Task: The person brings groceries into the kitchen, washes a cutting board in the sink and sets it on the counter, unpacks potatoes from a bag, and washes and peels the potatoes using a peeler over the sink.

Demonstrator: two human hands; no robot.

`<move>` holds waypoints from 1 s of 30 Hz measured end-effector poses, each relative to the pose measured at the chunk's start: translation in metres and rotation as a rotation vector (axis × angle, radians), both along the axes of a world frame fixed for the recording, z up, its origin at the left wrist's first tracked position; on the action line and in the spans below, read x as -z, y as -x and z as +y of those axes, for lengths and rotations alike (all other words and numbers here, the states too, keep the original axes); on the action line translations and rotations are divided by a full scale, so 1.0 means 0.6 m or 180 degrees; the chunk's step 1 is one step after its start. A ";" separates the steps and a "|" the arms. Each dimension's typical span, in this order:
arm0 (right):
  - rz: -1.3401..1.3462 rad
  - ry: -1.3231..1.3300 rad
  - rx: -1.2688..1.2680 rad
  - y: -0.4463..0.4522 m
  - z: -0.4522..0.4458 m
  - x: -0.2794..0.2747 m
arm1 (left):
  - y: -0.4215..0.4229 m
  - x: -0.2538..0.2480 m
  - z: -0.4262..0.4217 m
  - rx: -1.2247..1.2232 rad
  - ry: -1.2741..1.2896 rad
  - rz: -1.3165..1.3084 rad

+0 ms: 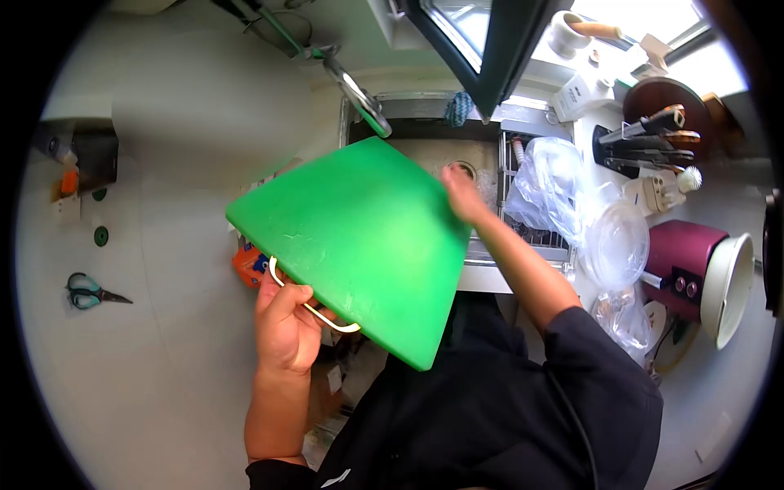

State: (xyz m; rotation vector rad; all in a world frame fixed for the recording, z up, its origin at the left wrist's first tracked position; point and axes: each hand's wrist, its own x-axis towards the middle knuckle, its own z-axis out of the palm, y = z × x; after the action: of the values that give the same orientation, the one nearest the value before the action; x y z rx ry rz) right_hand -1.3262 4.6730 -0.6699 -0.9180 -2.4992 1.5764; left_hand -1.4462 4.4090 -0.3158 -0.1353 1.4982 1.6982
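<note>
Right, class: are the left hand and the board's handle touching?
Touching: the head view shows the left hand gripping the pale handle, thumb across it.

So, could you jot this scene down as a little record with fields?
Held: flat green four-cornered board with pale curved handle
Left hand: grips the handle
Right hand: beside the board's far right edge, blurred; contact unclear
Partly behind the board: pale sink basin
At right: crumpled clear plastic bag
At left: teal-and-black metal scissors

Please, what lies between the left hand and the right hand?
In the head view, the green board lies between the left hand and right hand.
</note>
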 end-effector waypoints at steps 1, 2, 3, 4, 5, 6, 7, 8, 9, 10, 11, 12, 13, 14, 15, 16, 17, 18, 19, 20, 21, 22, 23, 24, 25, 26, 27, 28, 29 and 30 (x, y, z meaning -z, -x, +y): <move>0.0385 0.0021 -0.0135 -0.012 -0.042 -0.089 | -0.002 -0.001 0.009 0.0063 -0.0021 0.0014; 0.0771 0.0055 -0.0288 -0.024 -0.085 -0.182 | -0.008 -0.001 0.021 0.0010 0.0008 0.0053; 0.1144 0.0098 -0.0457 -0.036 -0.127 -0.276 | -0.013 -0.001 0.029 -0.0034 0.0046 0.0083; 0.1564 -0.0033 -0.0859 -0.050 -0.143 -0.347 | -0.010 0.007 0.022 0.0057 0.0009 0.0092; 0.1975 -0.0171 -0.1262 -0.059 -0.152 -0.378 | -0.013 0.001 0.019 0.0139 -0.0013 0.0103; 0.1979 -0.0222 -0.1191 -0.061 -0.157 -0.351 | -0.019 -0.007 0.014 0.0077 -0.0059 0.0234; 0.2126 -0.0188 -0.1212 -0.048 -0.159 -0.283 | -0.019 -0.019 0.005 0.0024 -0.0111 0.0382; 0.2262 -0.0133 -0.1231 -0.032 -0.164 -0.198 | -0.014 -0.040 -0.023 0.0244 -0.0109 0.0194; 0.1021 0.0852 -0.0727 -0.022 -0.113 -0.058 | -0.023 -0.063 -0.038 0.0219 -0.0073 0.0217; 0.0116 0.1555 -0.1481 -0.039 -0.038 -0.049 | -0.032 -0.084 -0.056 0.0165 -0.0076 0.0204; -0.0897 0.1974 -0.2297 -0.057 0.038 -0.046 | -0.030 -0.098 -0.070 0.0145 -0.0143 0.0242; -0.0248 0.0895 -0.0506 -0.113 0.004 -0.022 | -0.012 -0.106 -0.087 0.0247 -0.0228 0.0297; 0.0347 -0.0162 0.1212 -0.155 -0.045 0.008 | 0.003 -0.109 -0.117 0.0241 -0.0408 0.0042; 0.0669 -0.0627 0.0968 -0.172 -0.093 -0.041 | 0.013 -0.111 -0.150 0.0246 -0.0574 -0.0236; 0.0985 -0.1139 0.0762 -0.179 -0.135 -0.125 | 0.025 -0.114 -0.175 0.0361 -0.0630 -0.0251; 0.1019 -0.1396 0.0422 -0.179 -0.176 -0.188 | 0.036 -0.112 -0.188 0.0406 -0.0771 -0.0349; 0.1016 -0.1637 0.0129 -0.173 -0.216 -0.228 | 0.040 -0.111 -0.199 0.0503 -0.0885 -0.0459; 0.1280 -0.1844 0.0606 -0.156 -0.244 -0.249 | 0.037 -0.118 -0.209 0.0640 -0.1003 -0.0504; 0.1541 -0.2081 0.1057 -0.141 -0.262 -0.265 | 0.034 -0.123 -0.223 0.0848 -0.1045 -0.0561; 0.1492 -0.2437 0.0951 -0.134 -0.258 -0.254 | 0.032 -0.128 -0.239 0.0822 -0.1016 -0.0617; 0.1434 -0.2766 0.0834 -0.132 -0.254 -0.244 | 0.032 -0.133 -0.248 0.0784 -0.0966 -0.0657; 0.1367 -0.2615 0.1093 -0.138 -0.271 -0.255 | 0.039 -0.134 -0.250 0.0785 -0.0928 -0.0710; 0.1159 -0.2857 0.1058 -0.151 -0.284 -0.258 | 0.090 -0.092 -0.242 0.1094 -0.1153 -0.0413; 0.0995 -0.2888 0.1136 -0.167 -0.308 -0.254 | 0.139 -0.056 -0.244 0.1325 -0.1056 -0.0803; 0.0831 -0.2959 0.1234 -0.189 -0.326 -0.250 | 0.155 -0.038 -0.228 0.1584 -0.0983 -0.1185; 0.0597 -0.3158 0.1416 -0.224 -0.362 -0.261 | 0.163 -0.021 -0.231 0.1979 -0.1143 -0.1078; 0.0340 -0.3143 0.1526 -0.276 -0.416 -0.292 | 0.114 -0.059 -0.231 0.1793 -0.0604 -0.0963; 0.0249 -0.3225 0.1672 -0.323 -0.472 -0.307 | 0.104 -0.056 -0.230 0.2158 -0.0748 -0.1117; 0.0149 -0.3323 0.1799 -0.373 -0.527 -0.320 | 0.090 -0.047 -0.230 0.2511 -0.0911 -0.1289; 0.0085 -0.3336 0.1987 -0.422 -0.587 -0.336 | 0.059 -0.039 -0.223 0.2665 -0.0877 -0.1348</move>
State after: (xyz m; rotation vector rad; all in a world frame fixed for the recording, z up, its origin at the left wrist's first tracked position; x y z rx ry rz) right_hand -1.0728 4.3209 -0.4682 -1.2108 -2.1639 0.0440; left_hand -1.4816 4.2755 -0.2922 0.2402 0.8106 1.0762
